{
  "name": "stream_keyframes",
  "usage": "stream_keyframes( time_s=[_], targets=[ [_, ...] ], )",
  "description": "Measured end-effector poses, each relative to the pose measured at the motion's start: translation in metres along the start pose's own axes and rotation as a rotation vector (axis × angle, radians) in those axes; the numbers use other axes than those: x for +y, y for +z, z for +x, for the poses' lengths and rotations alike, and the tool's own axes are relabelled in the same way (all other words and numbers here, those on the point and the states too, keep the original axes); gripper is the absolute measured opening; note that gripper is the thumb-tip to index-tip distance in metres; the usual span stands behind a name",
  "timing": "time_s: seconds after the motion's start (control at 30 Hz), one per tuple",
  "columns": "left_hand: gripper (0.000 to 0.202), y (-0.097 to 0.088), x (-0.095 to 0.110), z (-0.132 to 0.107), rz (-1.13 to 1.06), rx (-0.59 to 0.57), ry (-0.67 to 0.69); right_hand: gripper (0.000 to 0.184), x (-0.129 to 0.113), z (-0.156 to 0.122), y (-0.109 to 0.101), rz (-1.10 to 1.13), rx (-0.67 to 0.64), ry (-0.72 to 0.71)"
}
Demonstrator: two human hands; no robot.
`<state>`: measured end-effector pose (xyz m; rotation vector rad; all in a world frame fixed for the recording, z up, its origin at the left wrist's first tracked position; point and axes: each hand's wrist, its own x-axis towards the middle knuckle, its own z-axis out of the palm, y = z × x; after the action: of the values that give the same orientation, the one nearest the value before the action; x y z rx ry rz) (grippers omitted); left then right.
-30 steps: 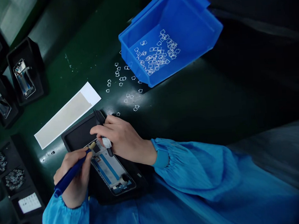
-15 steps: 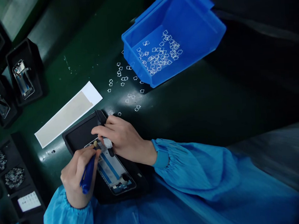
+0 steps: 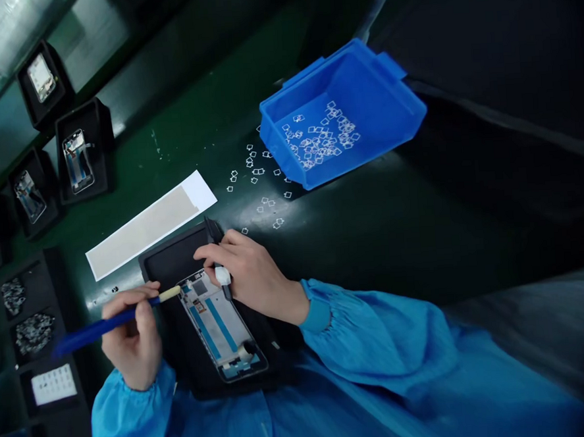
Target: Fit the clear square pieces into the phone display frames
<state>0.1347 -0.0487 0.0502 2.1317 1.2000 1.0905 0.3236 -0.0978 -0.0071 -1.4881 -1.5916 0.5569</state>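
My left hand (image 3: 133,333) is closed around a blue pen-shaped tool (image 3: 101,328) with a cream tip. That tip meets the upper left corner of an opened phone frame (image 3: 230,334), which has blue strips and a silvery inner face. The phone frame lies in a black tray (image 3: 173,252). At its upper right edge my right hand (image 3: 256,277) is closed on a slim black tool (image 3: 212,231); a white piece (image 3: 222,275) shows at its lower part. The fingers partly hide this tool, so I cannot tell its kind.
A blue bin (image 3: 358,162) holds many small white frame-shaped pieces, and more lie scattered on the green table (image 3: 198,138). A pale strip sheet (image 3: 144,227) lies beyond the tray. Several black trays with phone parts (image 3: 78,162) and a compartmented black tray (image 3: 33,270) stand left.
My left hand has swung the blue tool from steep to nearly level, pointing left, its tip now at the phone's corner. My view has shifted, bringing more of the left trays into sight.
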Motion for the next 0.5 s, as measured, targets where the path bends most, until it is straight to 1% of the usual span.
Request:
stream_keyframes(
  time_s=[0.07,0.13,0.2,0.23,0.3,0.4,0.5],
  targets=[
    [0.011,-0.005,0.001,-0.003,0.086,-0.173,0.126,0.027,0.0,0.0,0.0,0.013,-0.001,0.002],
    [0.019,-0.008,0.001,-0.007,0.283,-0.361,0.244,0.023,0.0,0.0,0.0,0.019,0.002,0.001],
    [0.024,-0.008,-0.001,-0.011,0.504,-0.478,0.357,0.021,0.0,0.0,0.0,0.022,0.011,-0.003],
    [0.027,-0.007,-0.002,-0.012,0.595,-0.508,0.407,0.021,0.0,0.0,0.0,0.023,0.014,-0.005],
    [0.03,-0.003,-0.005,-0.014,0.714,-0.53,0.488,0.021,0.0,0.0,0.0,0.023,0.013,-0.002],
    [0.033,0.002,-0.008,-0.011,0.764,-0.553,0.538,0.023,0.0,0.0,0.0,0.022,0.013,0.003],
    [0.033,0.006,-0.004,-0.008,0.805,-0.574,0.571,0.022,0.0,0.001,0.0,0.002,0.019,-0.023]
  ],
)
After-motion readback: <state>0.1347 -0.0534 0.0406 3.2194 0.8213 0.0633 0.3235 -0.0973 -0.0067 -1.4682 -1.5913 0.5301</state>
